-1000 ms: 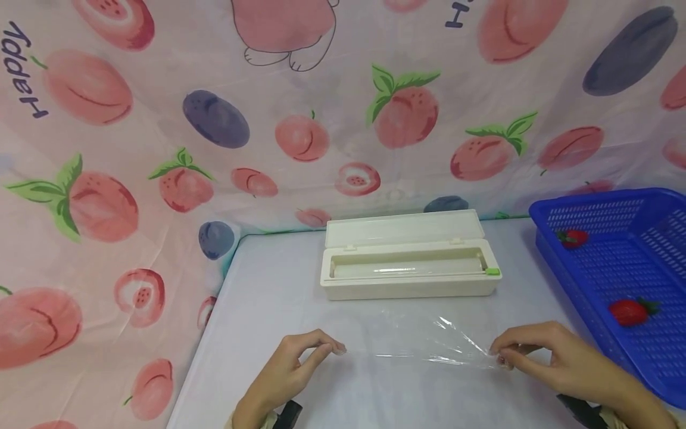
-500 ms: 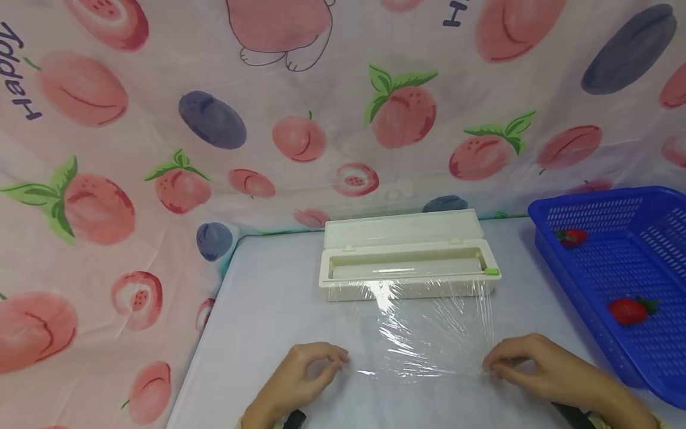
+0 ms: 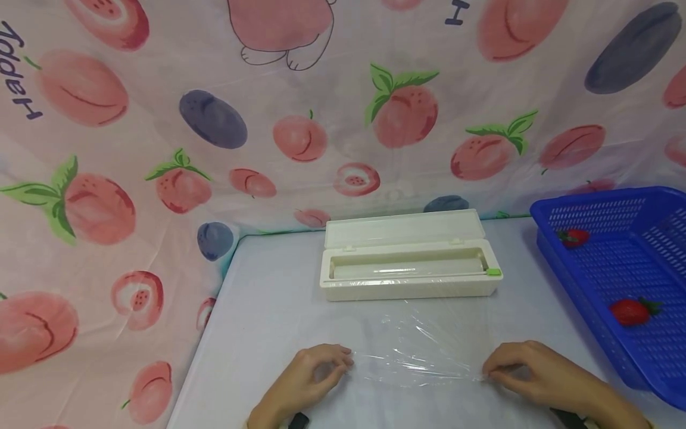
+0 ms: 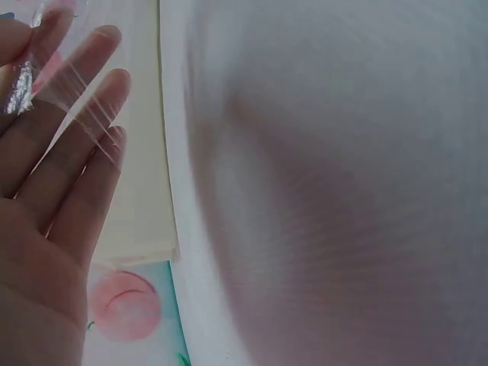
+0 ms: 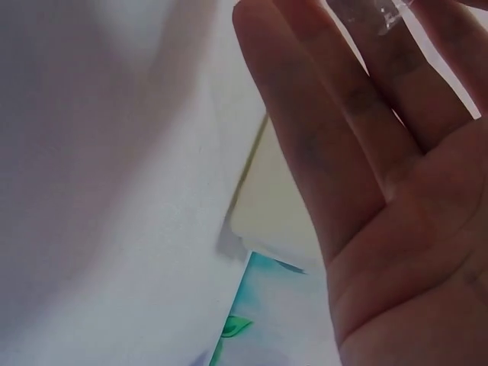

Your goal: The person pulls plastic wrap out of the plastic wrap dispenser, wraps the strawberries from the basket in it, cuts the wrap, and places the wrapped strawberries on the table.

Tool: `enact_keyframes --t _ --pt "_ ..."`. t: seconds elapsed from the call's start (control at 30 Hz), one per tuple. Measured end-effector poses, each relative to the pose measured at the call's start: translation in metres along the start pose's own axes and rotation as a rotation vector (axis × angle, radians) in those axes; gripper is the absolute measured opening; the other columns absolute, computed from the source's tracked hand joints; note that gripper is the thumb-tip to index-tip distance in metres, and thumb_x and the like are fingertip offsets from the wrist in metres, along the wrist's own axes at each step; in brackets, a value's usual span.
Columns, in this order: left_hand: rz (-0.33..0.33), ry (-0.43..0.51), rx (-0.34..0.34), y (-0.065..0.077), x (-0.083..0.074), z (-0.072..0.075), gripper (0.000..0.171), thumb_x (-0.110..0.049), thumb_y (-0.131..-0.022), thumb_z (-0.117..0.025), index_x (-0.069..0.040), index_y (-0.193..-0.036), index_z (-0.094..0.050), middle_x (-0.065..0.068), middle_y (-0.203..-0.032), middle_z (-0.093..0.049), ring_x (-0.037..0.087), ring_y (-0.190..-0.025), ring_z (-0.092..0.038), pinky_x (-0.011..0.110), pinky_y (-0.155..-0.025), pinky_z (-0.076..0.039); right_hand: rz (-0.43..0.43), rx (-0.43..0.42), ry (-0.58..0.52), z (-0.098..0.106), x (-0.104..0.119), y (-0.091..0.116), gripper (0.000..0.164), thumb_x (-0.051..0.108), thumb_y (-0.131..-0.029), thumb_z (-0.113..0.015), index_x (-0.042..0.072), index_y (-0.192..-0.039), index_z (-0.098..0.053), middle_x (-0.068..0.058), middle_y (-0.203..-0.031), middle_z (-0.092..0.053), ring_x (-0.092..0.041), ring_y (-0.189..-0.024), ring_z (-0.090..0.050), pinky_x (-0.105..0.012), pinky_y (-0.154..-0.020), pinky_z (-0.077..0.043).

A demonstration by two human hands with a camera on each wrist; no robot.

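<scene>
A sheet of clear plastic wrap (image 3: 418, 351) stretches between both hands, in front of a long cream wrap dispenser box (image 3: 407, 289) whose lid stands open. My left hand (image 3: 316, 375) pinches the sheet's left corner between thumb and index finger; in the left wrist view, film (image 4: 84, 107) lies creased across the other fingers. At the opposite corner, my right hand (image 3: 530, 369) pinches the wrap between thumb and fingertips. Only a bit of crumpled film (image 5: 385, 15) shows at the top of the right wrist view. Inside the box, a roll (image 3: 399, 271) of wrap is visible.
A blue plastic basket (image 3: 568, 286) stands on the right, with strawberries (image 3: 630, 311) inside. On the box's right end sits a small green slider (image 3: 493, 272). Behind the white table rises a fruit-patterned cloth (image 3: 321, 89).
Both hands have come down toward the near side of the table, drawing the wrap with them. The sheet reached over the box front half a second ago and now glints mostly in front of it.
</scene>
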State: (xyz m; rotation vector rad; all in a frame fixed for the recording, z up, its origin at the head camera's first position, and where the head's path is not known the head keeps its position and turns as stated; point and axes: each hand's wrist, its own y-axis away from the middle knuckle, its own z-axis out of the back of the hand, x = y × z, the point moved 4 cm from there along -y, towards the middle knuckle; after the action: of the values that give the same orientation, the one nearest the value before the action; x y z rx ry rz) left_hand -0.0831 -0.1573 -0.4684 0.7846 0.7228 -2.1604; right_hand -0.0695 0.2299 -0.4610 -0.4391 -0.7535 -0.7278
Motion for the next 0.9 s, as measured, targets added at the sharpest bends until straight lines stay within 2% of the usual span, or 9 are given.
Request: enact_keyframes --t 0.2,0.37,0.47,0.63,0.9 --pt "0.024 -0.032 0.028 0.000 0.002 -0.003 0.005 -0.013 -0.090 -0.072 -0.018 -0.091 -0.072 -0.010 -0.108 -0.073 0.014 -0.113 -0.066 0.036 -0.099 -0.053 0.030 -0.030 0.129 -0.004 -0.003 0.000 0.015 0.014 -0.088 -0.075 0.027 -0.094 -0.075 0.017 -0.097 -0.070 -0.001 -0.089 -0.065 -0.024 -0.068 -0.055" --pt "0.063 -0.091 0.098 -0.001 0.003 -0.004 0.005 -0.016 -0.090 -0.071 -0.019 -0.091 -0.075 -0.014 -0.110 -0.072 0.015 -0.119 -0.063 0.040 -0.103 -0.050 0.042 -0.039 0.238 -0.009 -0.004 0.001 0.015 0.019 -0.085 -0.078 0.034 -0.088 -0.074 0.016 -0.099 -0.069 -0.002 -0.090 -0.065 -0.026 -0.070 -0.056" --pt "0.097 -0.131 0.145 -0.001 0.004 -0.006 0.009 -0.020 -0.092 -0.070 -0.019 -0.095 -0.078 -0.012 -0.114 -0.071 0.017 -0.123 -0.061 0.042 -0.105 -0.048 0.025 -0.009 0.240 -0.010 -0.004 0.001 0.011 0.024 -0.086 -0.077 0.034 -0.089 -0.074 0.015 -0.100 -0.068 -0.002 -0.092 -0.063 -0.025 -0.072 -0.056" --pt "0.107 -0.150 0.185 -0.002 0.002 -0.007 0.013 -0.024 -0.093 -0.070 -0.017 -0.094 -0.080 -0.011 -0.115 -0.071 0.017 -0.124 -0.059 0.043 -0.105 -0.048 0.077 -0.014 0.219 -0.013 -0.003 0.003 0.006 0.028 -0.088 -0.076 0.034 -0.088 -0.075 0.016 -0.101 -0.064 -0.004 -0.096 -0.060 -0.022 -0.075 -0.053" --pt "0.094 -0.096 0.183 -0.001 0.004 -0.007 0.016 -0.026 -0.093 -0.071 -0.016 -0.087 -0.081 -0.011 -0.112 -0.072 0.019 -0.125 -0.059 0.043 -0.106 -0.048 0.103 -0.051 0.203 -0.014 -0.004 0.004 0.013 0.024 -0.088 -0.076 0.035 -0.083 -0.071 0.018 -0.100 -0.062 -0.004 -0.097 -0.058 -0.012 -0.080 -0.047"
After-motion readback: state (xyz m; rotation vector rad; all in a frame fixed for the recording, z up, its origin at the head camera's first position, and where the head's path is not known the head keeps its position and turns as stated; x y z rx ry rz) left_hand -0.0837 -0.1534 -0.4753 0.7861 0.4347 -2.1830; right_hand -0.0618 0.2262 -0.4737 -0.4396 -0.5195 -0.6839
